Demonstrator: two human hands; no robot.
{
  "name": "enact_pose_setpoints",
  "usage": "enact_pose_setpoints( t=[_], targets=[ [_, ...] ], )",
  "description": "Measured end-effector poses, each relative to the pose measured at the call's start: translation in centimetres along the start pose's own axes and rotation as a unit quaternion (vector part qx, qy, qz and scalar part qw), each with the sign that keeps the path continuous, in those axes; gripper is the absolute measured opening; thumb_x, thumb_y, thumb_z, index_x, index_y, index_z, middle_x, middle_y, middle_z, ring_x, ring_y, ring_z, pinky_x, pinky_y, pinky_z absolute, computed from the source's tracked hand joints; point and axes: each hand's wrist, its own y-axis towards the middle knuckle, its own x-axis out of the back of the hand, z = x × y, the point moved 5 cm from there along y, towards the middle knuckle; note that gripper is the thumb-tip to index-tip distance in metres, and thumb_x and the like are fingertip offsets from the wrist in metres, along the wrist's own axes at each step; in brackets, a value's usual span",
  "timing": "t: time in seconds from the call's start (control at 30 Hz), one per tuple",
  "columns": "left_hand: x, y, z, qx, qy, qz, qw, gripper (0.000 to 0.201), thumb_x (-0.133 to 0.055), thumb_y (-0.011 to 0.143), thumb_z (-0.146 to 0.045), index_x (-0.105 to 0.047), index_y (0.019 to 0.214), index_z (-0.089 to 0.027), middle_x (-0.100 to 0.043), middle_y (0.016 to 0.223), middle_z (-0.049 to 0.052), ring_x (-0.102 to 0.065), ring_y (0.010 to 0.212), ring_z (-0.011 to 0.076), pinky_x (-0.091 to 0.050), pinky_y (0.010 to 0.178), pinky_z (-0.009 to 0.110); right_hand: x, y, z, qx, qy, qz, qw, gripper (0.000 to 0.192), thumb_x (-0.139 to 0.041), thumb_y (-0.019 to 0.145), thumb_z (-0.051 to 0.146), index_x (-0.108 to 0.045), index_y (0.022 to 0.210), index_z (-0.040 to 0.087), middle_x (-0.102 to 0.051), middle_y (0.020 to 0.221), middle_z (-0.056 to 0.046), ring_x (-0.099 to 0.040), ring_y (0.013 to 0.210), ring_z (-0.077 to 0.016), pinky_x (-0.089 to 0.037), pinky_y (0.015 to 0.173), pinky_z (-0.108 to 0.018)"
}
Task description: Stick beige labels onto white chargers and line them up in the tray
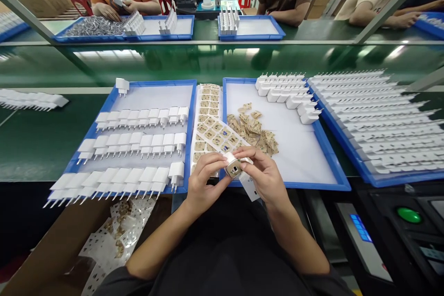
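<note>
Pinched between both hands, a white charger plug is held just over the near edge of the blue tray. The left hand and right hand are closed on it together. A label sheet lies just behind; its printing cannot be read. Loose peeled labels are heaped on the tray.

White chargers are standing in three rows in the left blue tray, one more sitting on its far rim. A label sheet is lying between the trays. Loose tan stickers are piling in the right blue tray beside more chargers. A green button is showing at lower right. People are sitting across the green desk.
</note>
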Motion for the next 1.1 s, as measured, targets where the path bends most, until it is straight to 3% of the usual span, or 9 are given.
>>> enact_pose_setpoints(
  t=[0.13, 0.27, 0.37, 0.47, 0.53, 0.6, 0.7, 0.9, 1.1],
  targets=[
    [-0.1, -0.6, 0.8, 0.067, -0.042, 0.021, 0.997, 0.035, -0.074, 0.086, -0.016, -0.063, 0.118, -0.025, -0.068, 0.115, 0.008, -0.066, 0.112, 0.0222, -0.059, 0.094, 0.039, 0.1, 0.1, 0.6, 0.028, -0.075, 0.012, 0.997, 0.013, -0.068, 0.091, 0.027, -0.072, 0.103, 0.028, -0.071, 0.106, -0.004, -0.066, 0.105, -0.0227, -0.053, 0.093, -0.039],
    [-0.3, -0.8, 1.3, 0.135, -0.067, 0.029, 0.988, 0.034, -0.073, 0.087, -0.019, -0.063, 0.119, -0.024, -0.067, 0.118, 0.008, -0.066, 0.112, 0.0214, -0.062, 0.090, 0.035, 0.0, 0.0, 2.2, 0.146, -0.192, 0.005, 0.971, 0.006, -0.069, 0.091, 0.024, -0.072, 0.093, 0.028, -0.070, 0.104, -0.005, -0.064, 0.104, -0.0243, -0.049, 0.098, -0.045],
    [0.1, -0.6, 1.4, 0.193, -0.079, 0.024, 0.978, 0.032, -0.073, 0.088, -0.025, -0.062, 0.118, -0.022, -0.067, 0.114, 0.007, -0.068, 0.105, 0.0201, -0.064, 0.087, 0.034, 0.4, -0.2, 2.5, 0.202, -0.145, 0.052, 0.967, 0.005, -0.069, 0.091, 0.024, -0.071, 0.090, 0.029, -0.069, 0.096, -0.004, -0.064, 0.095, -0.0234, -0.052, 0.090, -0.043],
    [1.7, -0.1, 0.8, 0.225, -0.054, 0.030, 0.972, 0.031, -0.072, 0.087, -0.027, -0.063, 0.116, -0.021, -0.070, 0.109, 0.007, -0.070, 0.098, 0.0191, -0.064, 0.085, 0.033, 3.1, 0.0, 1.6, 0.173, -0.113, -0.011, 0.978, 0.004, -0.066, 0.094, 0.025, -0.068, 0.094, 0.028, -0.067, 0.087, -0.002, -0.064, 0.089, -0.0208, -0.053, 0.082, -0.037],
    [3.4, 0.6, 0.6, 0.238, -0.015, 0.047, 0.970, 0.030, -0.071, 0.087, -0.028, -0.065, 0.116, -0.021, -0.072, 0.108, 0.006, -0.071, 0.092, 0.0183, -0.064, 0.083, 0.032, 5.1, 0.1, 0.4, 0.111, -0.193, -0.055, 0.973, 0.004, -0.069, 0.093, 0.028, -0.069, 0.096, 0.026, -0.068, 0.090, -0.003, -0.065, 0.087, -0.0199, -0.053, 0.080, -0.034],
    [5.8, 2.0, 1.5, 0.256, 0.052, 0.068, 0.963, 0.032, -0.070, 0.087, -0.033, -0.067, 0.115, -0.021, -0.074, 0.105, 0.006, -0.071, 0.086, 0.0184, -0.063, 0.081, 0.032, 6.5, 0.2, -0.9, 0.043, -0.271, -0.038, 0.961, 0.012, -0.070, 0.092, 0.034, -0.069, 0.099, 0.024, -0.070, 0.094, -0.004, -0.067, 0.087, -0.0204, -0.054, 0.081, -0.033],
    [10.3, 5.4, 5.5, 0.296, 0.187, 0.105, 0.931, 0.042, -0.068, 0.086, -0.049, -0.069, 0.116, -0.020, -0.076, 0.103, 0.007, -0.072, 0.087, 0.0222, -0.061, 0.079, 0.034, 7.7, -0.3, -1.2, 0.042, -0.345, -0.026, 0.937, 0.017, -0.068, 0.092, 0.039, -0.069, 0.100, 0.024, -0.073, 0.095, -0.004, -0.070, 0.087, -0.0205, -0.056, 0.080, -0.030],
    [21.1, 13.8, 18.6, 0.416, 0.410, 0.085, 0.807, 0.040, -0.067, 0.086, -0.043, -0.070, 0.115, -0.015, -0.075, 0.115, 0.010, -0.068, 0.108, 0.0278, -0.052, 0.089, 0.030, 7.9, -1.7, 1.1, 0.151, -0.424, -0.025, 0.892, 0.015, -0.065, 0.092, 0.039, -0.071, 0.095, 0.025, -0.075, 0.094, -0.003, -0.073, 0.084, -0.0187, -0.058, 0.078, -0.025],
    [25.7, 16.1, 26.4, 0.481, 0.455, 0.088, 0.744, 0.030, -0.067, 0.093, -0.041, -0.069, 0.106, -0.014, -0.073, 0.108, 0.009, -0.068, 0.105, 0.0245, -0.054, 0.091, 0.038, 9.0, -1.8, 1.0, 0.142, -0.477, -0.041, 0.866, 0.028, -0.063, 0.091, 0.051, -0.072, 0.097, 0.025, -0.077, 0.090, -0.002, -0.077, 0.079, -0.0203, -0.061, 0.069, -0.023]
  ],
)
